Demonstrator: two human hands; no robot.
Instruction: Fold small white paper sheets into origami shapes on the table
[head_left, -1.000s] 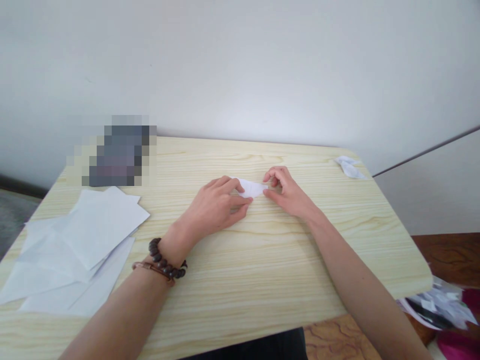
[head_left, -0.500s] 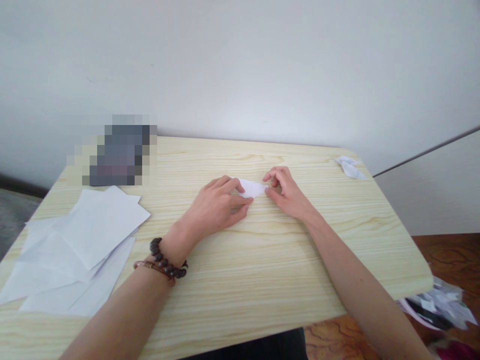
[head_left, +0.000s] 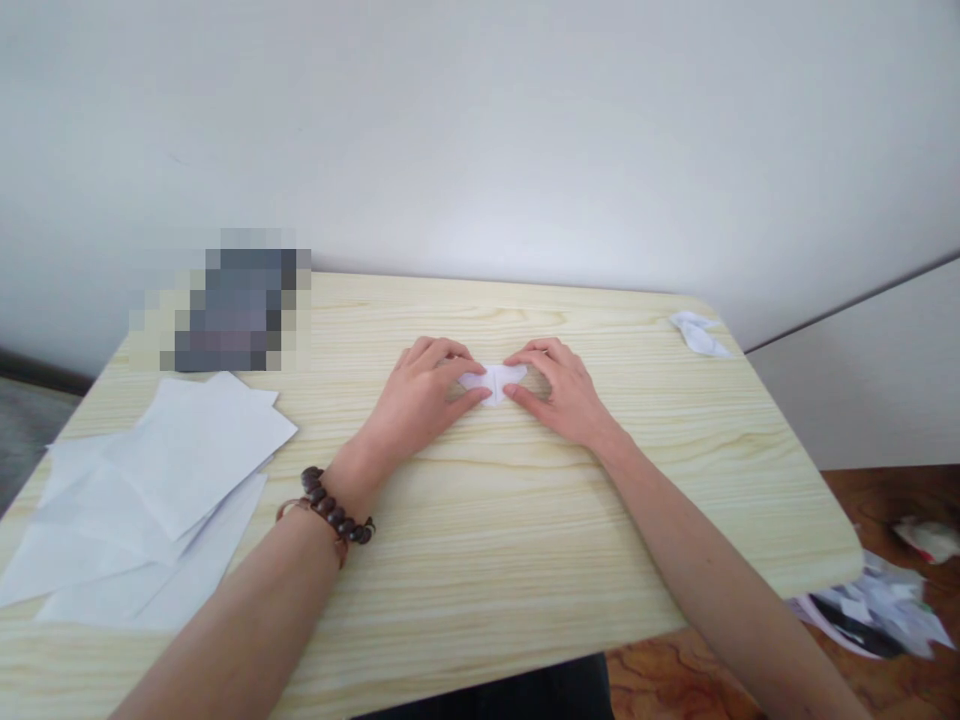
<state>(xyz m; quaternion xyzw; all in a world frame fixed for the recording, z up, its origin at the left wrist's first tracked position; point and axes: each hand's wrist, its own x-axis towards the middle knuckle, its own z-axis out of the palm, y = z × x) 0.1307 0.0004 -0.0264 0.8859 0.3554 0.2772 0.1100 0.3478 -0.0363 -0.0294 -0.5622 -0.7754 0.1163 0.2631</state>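
Observation:
A small piece of folded white paper (head_left: pixel 495 384) lies on the wooden table (head_left: pixel 480 540), with a crease or seam down its middle. My left hand (head_left: pixel 431 385) grips its left side between thumb and fingertips. On the right side, my right hand (head_left: pixel 559 390) pinches it in the same way, thumb at the near edge and fingers at the far edge. Both hands rest low over the table, a small gap between their fingertips. A dark beaded bracelet (head_left: pixel 334 510) and a thin brown band circle my left wrist.
Several loose white sheets (head_left: pixel 202 450) overlap at the left. Behind them is a dark pixelated object (head_left: pixel 232 310). A folded white paper piece (head_left: pixel 701 335) lies near the far right corner. A wall (head_left: pixel 495 140) borders the table's back. Papers in a bin (head_left: pixel 877 605) stand below, right.
My right hand has moved left onto the paper and now grips its right side. My left hand has shifted slightly left. The paper now shows its middle seam, with both sides spread evenly.

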